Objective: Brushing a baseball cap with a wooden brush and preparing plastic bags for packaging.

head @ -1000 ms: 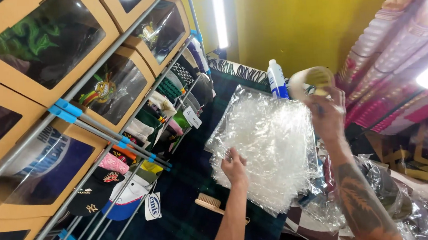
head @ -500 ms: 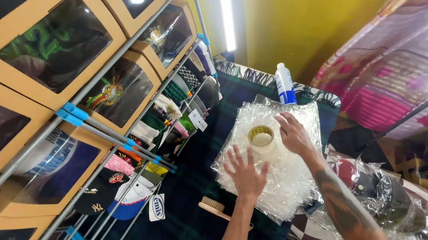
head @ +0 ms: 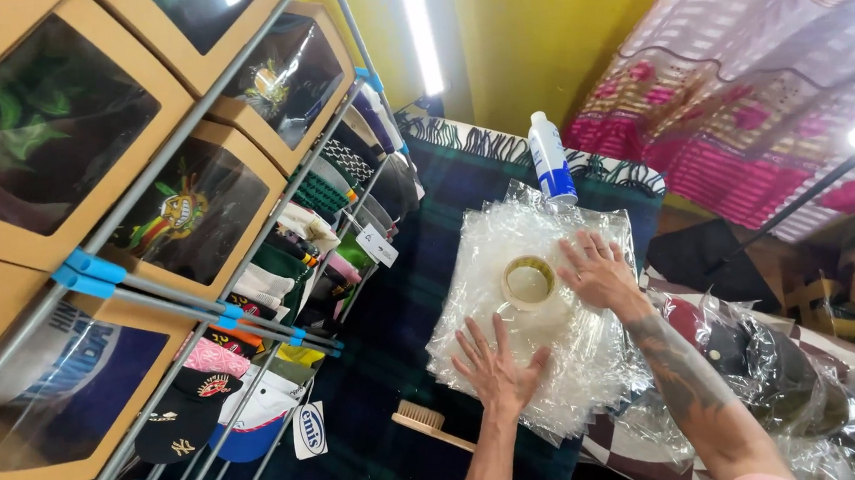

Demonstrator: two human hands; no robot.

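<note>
A stack of clear plastic bags (head: 538, 312) is pressed flat on the dark plaid cloth (head: 397, 372) by the left hand (head: 497, 370) and right hand (head: 601, 276), both grips released with fingers spread, while a tape roll (head: 529, 283) weighs down its middle.

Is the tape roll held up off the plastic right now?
No, the tape roll lies on the clear plastic sheet, with the right hand beside it and flat on the plastic.

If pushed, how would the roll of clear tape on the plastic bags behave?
The roll of clear tape lies flat, so it would likely slide rather than roll. The stack of clear plastic bags beneath looks slick and floppy and may shift with it. It probably feels light.
</note>
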